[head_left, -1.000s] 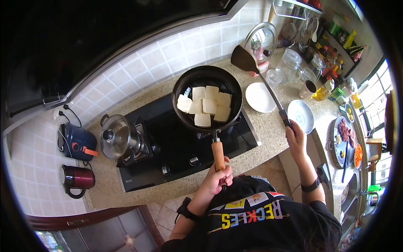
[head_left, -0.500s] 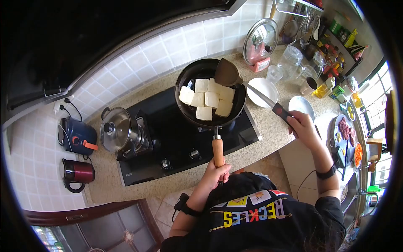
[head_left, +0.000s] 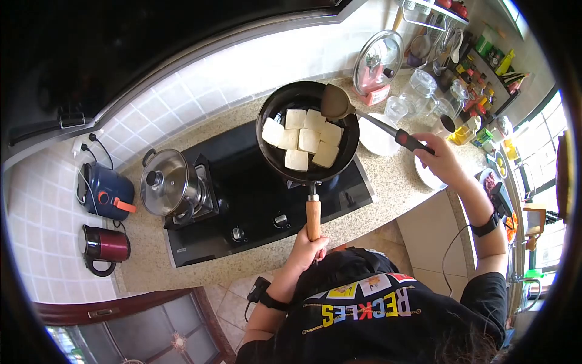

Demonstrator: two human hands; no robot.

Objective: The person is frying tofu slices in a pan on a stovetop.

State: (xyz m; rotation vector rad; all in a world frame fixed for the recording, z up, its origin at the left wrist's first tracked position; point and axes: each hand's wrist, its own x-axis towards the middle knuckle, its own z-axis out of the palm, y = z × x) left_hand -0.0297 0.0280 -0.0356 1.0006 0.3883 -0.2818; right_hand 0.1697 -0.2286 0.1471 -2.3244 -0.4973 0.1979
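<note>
Wooden pan handle sits below centre in the left hand, fingers closed. Right hand (curled round the grip) holds the spatula by the tofu, upper centre; a shove could crumble it.

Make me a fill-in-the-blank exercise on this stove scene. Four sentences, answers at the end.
1. The left hand grips a ____ handle.
2. The right hand holds the spatula with its blade at the far rim of the black ____ on the stove.
3. The steel pot on the other burner is covered by a ____.
4. The kettle by the tiled wall is ____.

Missing words: wooden; pan; lid; red.
</note>
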